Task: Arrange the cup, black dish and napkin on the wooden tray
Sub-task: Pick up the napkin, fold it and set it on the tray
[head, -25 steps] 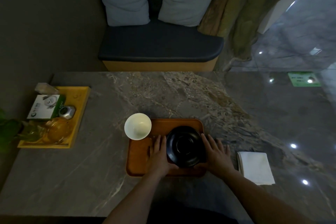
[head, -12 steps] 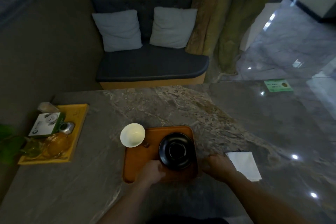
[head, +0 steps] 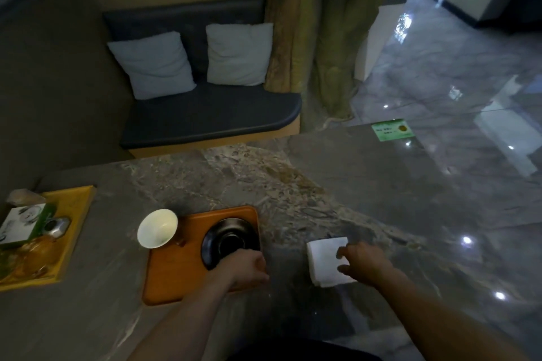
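Right hand newly over napkin

Black dish on tray; napkin beside.

**No legible text in view**

Printing is borne by two things only, and none of it can be read. A green card lies flat on the stone table, far beyond the right hand and a little to its right; pale lines of characters and a round yellow mark are shown on it, too small to be made out. A white and green box, well to the left of the left hand, carries a grey picture and a small round emblem, both blurred.
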The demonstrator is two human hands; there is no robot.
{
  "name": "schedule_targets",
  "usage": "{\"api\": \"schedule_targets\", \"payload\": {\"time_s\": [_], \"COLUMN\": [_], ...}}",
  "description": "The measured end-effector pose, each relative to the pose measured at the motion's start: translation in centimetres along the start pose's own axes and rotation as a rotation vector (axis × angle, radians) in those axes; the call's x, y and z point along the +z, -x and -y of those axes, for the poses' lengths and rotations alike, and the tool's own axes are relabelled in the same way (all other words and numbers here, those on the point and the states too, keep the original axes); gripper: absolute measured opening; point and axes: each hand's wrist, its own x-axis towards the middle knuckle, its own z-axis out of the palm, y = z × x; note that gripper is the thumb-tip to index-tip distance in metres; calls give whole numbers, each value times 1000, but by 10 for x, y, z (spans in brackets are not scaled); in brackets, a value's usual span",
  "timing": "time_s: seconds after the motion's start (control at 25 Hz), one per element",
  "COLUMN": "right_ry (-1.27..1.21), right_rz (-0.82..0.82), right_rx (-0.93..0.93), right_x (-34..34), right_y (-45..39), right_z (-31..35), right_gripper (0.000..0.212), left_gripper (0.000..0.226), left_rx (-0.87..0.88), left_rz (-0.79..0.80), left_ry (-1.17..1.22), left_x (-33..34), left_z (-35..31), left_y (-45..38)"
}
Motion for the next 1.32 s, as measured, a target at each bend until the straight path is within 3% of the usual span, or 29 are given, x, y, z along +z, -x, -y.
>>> {"api": "schedule_targets", "payload": {"time_s": [0.32,0.56,0.76,1.16,1.32], "right_ry": [-16,64,85,32,-155], "right_rz": [-31,42,24,-82,-109], "right_rx": [-65,-82,-118,-218,-172], "right_x": [-13,-3,8,12,20], "right_y": [5,-13,-35,-45,-35], "right_z": [-61,-66,-60,-65,-65], "right_gripper": [42,94,106,89,58], "left_gripper": [41,57,60,50,28], "left_rx": [-31,-23,-82,-124,-162], "left_rz": [49,-22,-96,-252,-286], "left_ry": [-59,-169,-180,-36,157], "left_x": [9,23,39,59,65], "left_z": [-73,-101,-106,-111,-117], "left_y": [-49,-79,-96,-98,-91]}}
